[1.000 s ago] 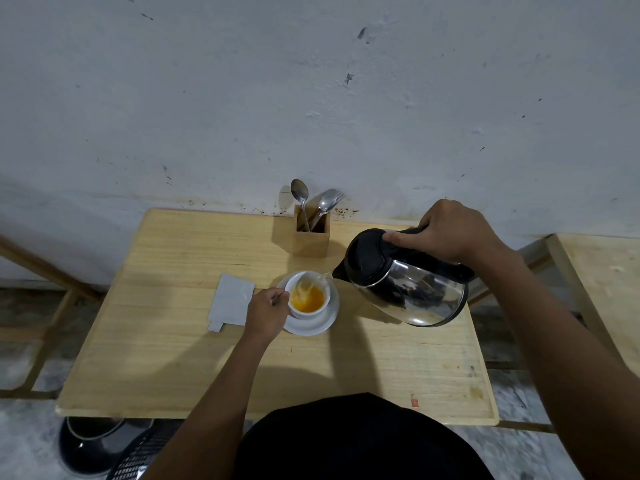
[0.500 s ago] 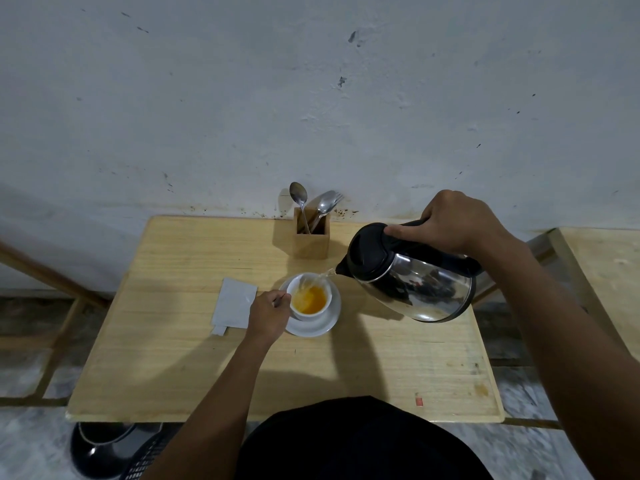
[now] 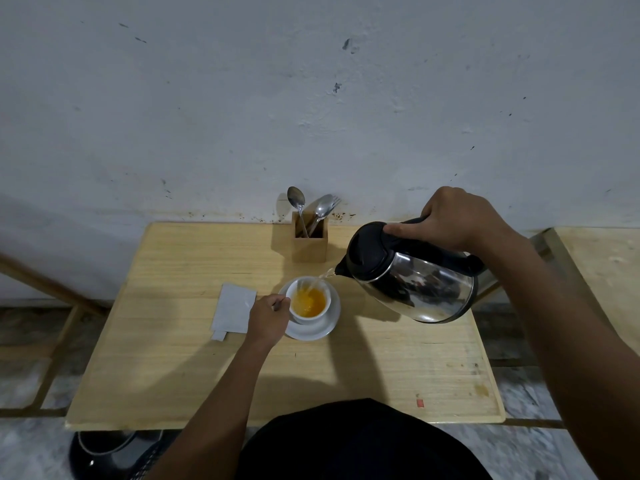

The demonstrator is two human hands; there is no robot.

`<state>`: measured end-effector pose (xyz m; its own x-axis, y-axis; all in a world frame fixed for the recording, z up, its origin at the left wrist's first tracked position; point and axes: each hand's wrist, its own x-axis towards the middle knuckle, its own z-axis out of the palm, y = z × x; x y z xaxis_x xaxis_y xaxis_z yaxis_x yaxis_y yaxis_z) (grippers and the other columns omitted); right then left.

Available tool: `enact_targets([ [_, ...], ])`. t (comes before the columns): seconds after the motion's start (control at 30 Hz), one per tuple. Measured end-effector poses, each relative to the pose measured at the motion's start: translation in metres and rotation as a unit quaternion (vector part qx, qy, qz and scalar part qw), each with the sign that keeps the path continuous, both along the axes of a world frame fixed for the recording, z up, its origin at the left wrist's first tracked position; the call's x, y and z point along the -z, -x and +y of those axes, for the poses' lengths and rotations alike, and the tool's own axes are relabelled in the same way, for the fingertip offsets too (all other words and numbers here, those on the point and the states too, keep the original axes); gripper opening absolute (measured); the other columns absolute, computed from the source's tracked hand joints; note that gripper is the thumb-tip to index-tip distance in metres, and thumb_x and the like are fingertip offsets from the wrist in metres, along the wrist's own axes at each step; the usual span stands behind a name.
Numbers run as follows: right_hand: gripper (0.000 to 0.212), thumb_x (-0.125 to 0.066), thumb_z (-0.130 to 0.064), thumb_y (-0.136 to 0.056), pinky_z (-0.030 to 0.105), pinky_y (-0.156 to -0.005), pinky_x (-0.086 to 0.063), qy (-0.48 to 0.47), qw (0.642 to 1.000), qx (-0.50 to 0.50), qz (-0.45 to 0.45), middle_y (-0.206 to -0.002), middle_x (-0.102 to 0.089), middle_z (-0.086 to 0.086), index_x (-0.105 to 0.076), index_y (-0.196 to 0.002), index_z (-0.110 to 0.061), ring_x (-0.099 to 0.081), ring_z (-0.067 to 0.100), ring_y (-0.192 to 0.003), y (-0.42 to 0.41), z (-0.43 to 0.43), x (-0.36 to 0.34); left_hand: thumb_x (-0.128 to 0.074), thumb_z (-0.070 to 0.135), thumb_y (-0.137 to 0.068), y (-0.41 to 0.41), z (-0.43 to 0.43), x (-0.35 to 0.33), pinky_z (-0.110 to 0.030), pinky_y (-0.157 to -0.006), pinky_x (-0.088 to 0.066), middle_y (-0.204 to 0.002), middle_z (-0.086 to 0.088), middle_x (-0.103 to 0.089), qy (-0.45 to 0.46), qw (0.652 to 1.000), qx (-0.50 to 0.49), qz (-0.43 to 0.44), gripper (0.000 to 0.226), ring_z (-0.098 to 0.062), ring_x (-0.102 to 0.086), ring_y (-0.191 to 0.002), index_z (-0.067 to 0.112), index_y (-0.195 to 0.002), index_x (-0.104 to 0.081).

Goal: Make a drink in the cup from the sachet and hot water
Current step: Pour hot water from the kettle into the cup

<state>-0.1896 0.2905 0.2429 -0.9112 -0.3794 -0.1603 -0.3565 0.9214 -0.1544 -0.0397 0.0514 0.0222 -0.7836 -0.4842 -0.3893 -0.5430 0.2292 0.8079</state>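
A white cup (image 3: pixel 298 316) holding orange liquid stands on a white saucer (image 3: pixel 327 329) in the middle of the wooden table (image 3: pixel 180 358). My right hand (image 3: pixel 453 218) grips the black handle of a steel kettle (image 3: pixel 415 282), tilted left, and a thin stream of water runs from its spout into the cup. My left hand (image 3: pixel 268 318) rests at the cup's left side, closed on a thin metal handle, seemingly a spoon (image 3: pixel 278 304). The grey sachet (image 3: pixel 232 309) lies flat just left of that hand.
A wooden holder (image 3: pixel 309 244) with spoons and a fork stands at the table's back edge against the wall. A second wooden table (image 3: pixel 602 271) is at the right. A dark round object (image 3: pixel 104 452) sits on the floor at lower left.
The kettle keeps pouring and the orange liquid in the cup has risen. Both hands hold almost the same positions; the view has shifted slightly.
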Motion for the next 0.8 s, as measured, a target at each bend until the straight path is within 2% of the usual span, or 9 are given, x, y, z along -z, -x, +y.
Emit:
enact_targets([
  [0.13, 0.078, -0.057, -0.085, -0.062, 0.026, -0.049, -0.029, -0.005, 1.000, 0.000, 0.001, -0.040, -0.031, -0.002, -0.030, -0.043, -0.015, -0.037, 0.019, -0.041, -0.001, 0.000, -0.002, -0.054, 0.020, -0.093, 0.000, 0.000, 0.001, -0.049, -0.087, -0.055, -0.098, -0.011, -0.070, 0.000, 1.000, -0.001, 0.001, 0.023, -0.034, -0.068, -0.090, 0.006, -0.105, -0.068],
  [0.27, 0.078, -0.058, -0.085, -0.061, 0.026, -0.049, -0.029, -0.003, 1.000, -0.001, -0.002, -0.040, -0.031, -0.002, -0.030, -0.043, -0.015, -0.037, 0.019, -0.041, -0.001, 0.001, -0.003, -0.054, 0.019, -0.093, 0.000, 0.000, 0.001, -0.051, -0.086, -0.055, -0.090, -0.009, -0.068, -0.003, 1.000, -0.004, 0.004, 0.022, -0.033, -0.067, -0.088, 0.005, -0.102, -0.069],
  [0.4, 0.078, -0.058, -0.084, -0.062, 0.026, -0.049, -0.028, 0.000, 1.000, -0.001, -0.004, -0.039, -0.029, -0.002, -0.030, -0.043, -0.015, -0.035, 0.018, -0.040, 0.000, 0.001, -0.002, -0.054, 0.021, -0.093, -0.001, 0.000, 0.003, -0.051, -0.089, -0.054, -0.103, -0.014, -0.070, -0.011, 1.000, -0.008, -0.001, 0.025, -0.032, -0.067, -0.094, 0.006, -0.107, -0.068],
  [0.8, 0.078, -0.059, -0.083, -0.062, 0.026, -0.048, -0.024, 0.034, 0.999, -0.002, -0.006, -0.039, -0.024, -0.002, -0.028, -0.043, -0.014, -0.031, 0.020, -0.042, 0.001, 0.011, 0.006, -0.055, 0.022, -0.092, 0.000, 0.000, 0.001, -0.049, -0.089, -0.055, -0.106, -0.012, -0.070, -0.014, 1.000, -0.016, -0.012, 0.024, -0.029, -0.066, -0.096, 0.008, -0.107, -0.069],
])
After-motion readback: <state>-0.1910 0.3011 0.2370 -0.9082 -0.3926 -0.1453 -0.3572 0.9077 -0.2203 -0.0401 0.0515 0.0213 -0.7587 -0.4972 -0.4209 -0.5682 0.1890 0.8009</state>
